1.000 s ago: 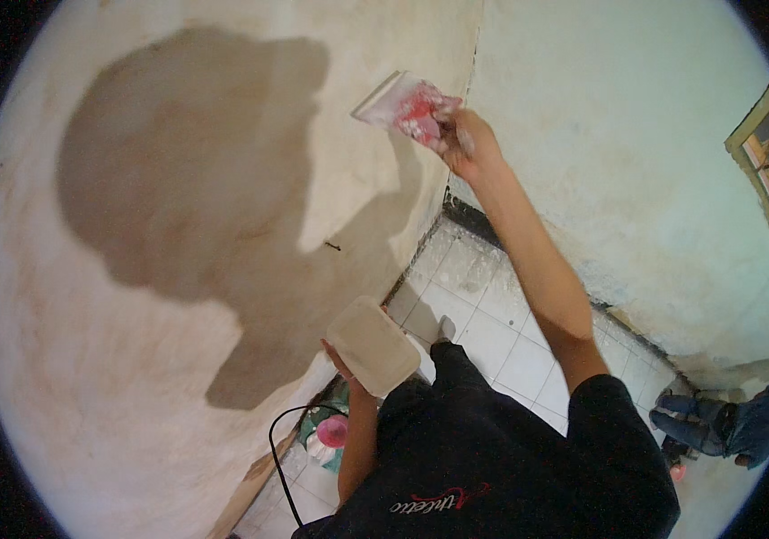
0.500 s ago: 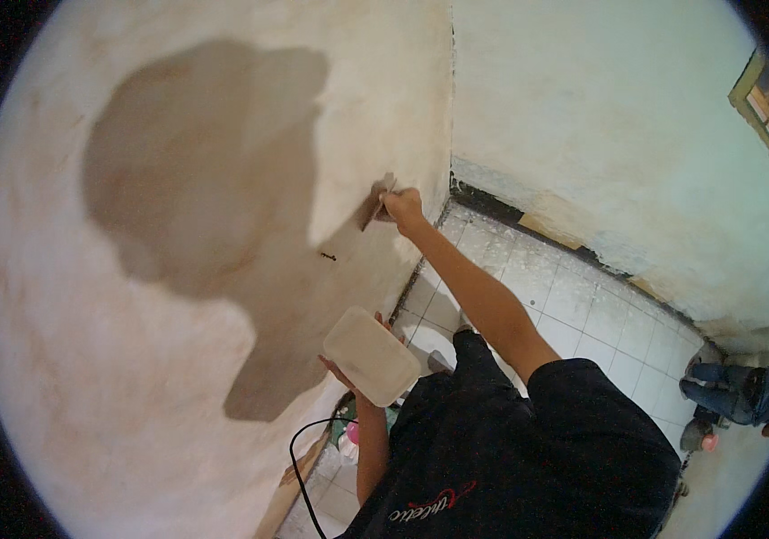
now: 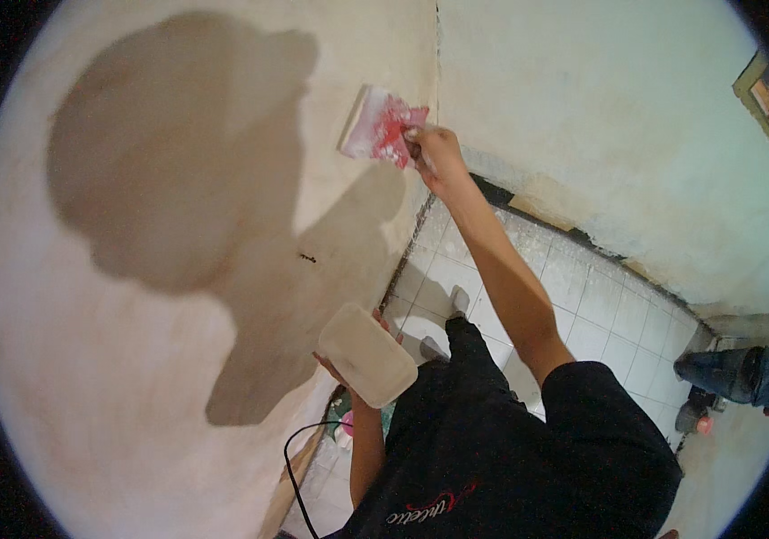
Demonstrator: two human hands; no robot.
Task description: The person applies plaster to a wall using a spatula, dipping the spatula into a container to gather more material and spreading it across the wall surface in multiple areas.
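My right hand is closed on a putty scraper, a wide red blade smeared with white paste. The scraper is at the cream wall on my left, close to the corner, its pale long edge facing left. Whether that edge touches the wall I cannot tell. Lower down, my left hand supports a whitish rectangular plastic tub from beneath, fingers showing on both sides. The tub hides most of the palm.
A pale green wall meets the cream one at the corner. White floor tiles lie below. A black cable curves by my left forearm, near a pink item. At far right is another person in jeans.
My right hand has moved the scraper up the wall and turned it from nearly edge-on to showing its broad red face. The tub has barely shifted in my left hand.
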